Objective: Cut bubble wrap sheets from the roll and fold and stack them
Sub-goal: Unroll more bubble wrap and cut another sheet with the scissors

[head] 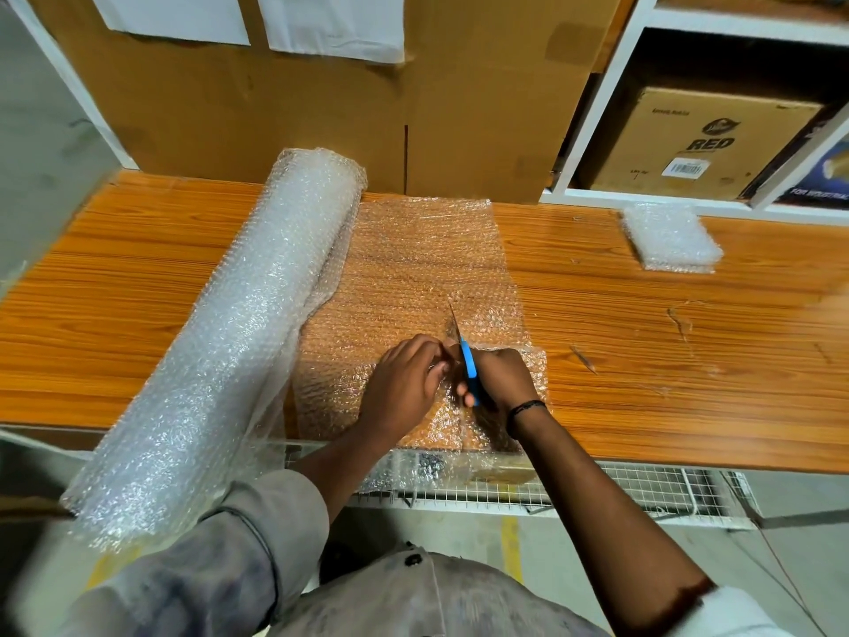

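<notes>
The wooden table [643, 360] is carrying everything. The bubble wrap roll [239, 324] is lying on your left, its long axis running away from you, and the unrolled sheet [413, 268] is spreading flat to its right. The folded stack [670, 239] is sitting well apart, far right. Your left hand [404, 383] is resting on the sheet; pinching or pressing, I cannot tell. Your right hand [498, 379] is gripping the scissors [468, 365], blades pointing away along the roll, uncut wrap lying ahead.

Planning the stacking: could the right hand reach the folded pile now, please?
Probably yes: only bare table lies between right hand and folded pile, though it grips the scissors.
</notes>
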